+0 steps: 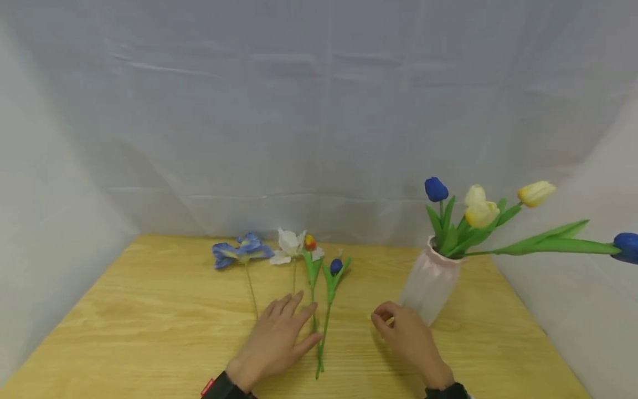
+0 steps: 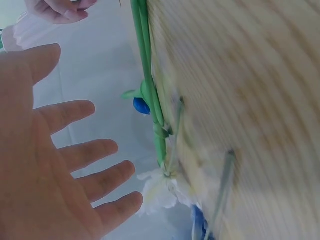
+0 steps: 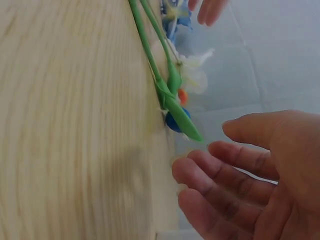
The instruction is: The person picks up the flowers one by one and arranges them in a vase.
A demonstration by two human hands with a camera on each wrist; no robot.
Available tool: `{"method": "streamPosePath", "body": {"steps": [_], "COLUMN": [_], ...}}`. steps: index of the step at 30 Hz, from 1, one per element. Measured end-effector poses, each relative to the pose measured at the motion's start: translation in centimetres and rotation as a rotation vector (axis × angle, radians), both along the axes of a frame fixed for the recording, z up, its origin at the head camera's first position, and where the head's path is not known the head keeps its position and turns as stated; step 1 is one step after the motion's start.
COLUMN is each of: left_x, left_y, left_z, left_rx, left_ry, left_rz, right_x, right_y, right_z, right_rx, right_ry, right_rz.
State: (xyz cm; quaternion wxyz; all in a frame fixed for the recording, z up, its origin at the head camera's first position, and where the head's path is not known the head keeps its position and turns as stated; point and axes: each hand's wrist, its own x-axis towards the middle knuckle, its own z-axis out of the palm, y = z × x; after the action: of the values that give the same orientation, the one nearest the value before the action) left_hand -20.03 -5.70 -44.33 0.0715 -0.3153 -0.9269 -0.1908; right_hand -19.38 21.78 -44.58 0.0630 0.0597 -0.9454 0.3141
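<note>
My left hand (image 1: 279, 341) hovers with spread fingers over the stems of the flowers lying on the table. Under and beside it lie a red-and-yellow tulip (image 1: 310, 244), a blue tulip (image 1: 336, 266), a white flower (image 1: 290, 244) and a light blue flower (image 1: 242, 250). In the left wrist view the palm faces the green stems (image 2: 145, 55) without gripping them. My right hand (image 1: 406, 335), fingers loosely bent and holding nothing, is in front of the pale pink vase (image 1: 431, 282). Several tulips stand in the vase, among them a yellow-white tulip (image 1: 482, 214).
One blue tulip (image 1: 626, 247) leans far out of the vase to the right. The wooden table (image 1: 149, 310) ends at a grey cloth backdrop (image 1: 319, 138) behind, with pale walls of cloth on both sides.
</note>
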Motion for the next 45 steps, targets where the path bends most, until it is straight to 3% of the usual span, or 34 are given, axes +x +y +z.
{"method": "streamPosePath", "body": {"steps": [18,26,32,40,45], "left_x": [0.7,1.1,1.2,1.3,1.3], "left_y": [-2.5,-3.1,-3.5,-3.7,-3.8], "left_z": [-0.1,-0.2,-0.2,-0.3,-0.4], "left_rx": [0.001,0.002,0.001,-0.002,-0.004], "left_ry": [-0.049,-0.036,-0.037,-0.032,-0.020], "left_rz": [0.108,0.129,0.143,0.151,0.155], "right_x": [-1.5,-2.2,-2.8,-3.7,-4.3], "right_y": [-4.4,-6.0,-7.2,-8.2,-8.5], "right_z": [-1.2,-1.6,-1.8,-2.2,-2.4], "right_rx": [-0.032,0.045,0.019,0.090,0.081], "right_ry": [-0.108,-0.062,-0.099,-0.129,-0.144], "right_rz": [0.111,0.051,0.036,-0.088,-0.106]}}
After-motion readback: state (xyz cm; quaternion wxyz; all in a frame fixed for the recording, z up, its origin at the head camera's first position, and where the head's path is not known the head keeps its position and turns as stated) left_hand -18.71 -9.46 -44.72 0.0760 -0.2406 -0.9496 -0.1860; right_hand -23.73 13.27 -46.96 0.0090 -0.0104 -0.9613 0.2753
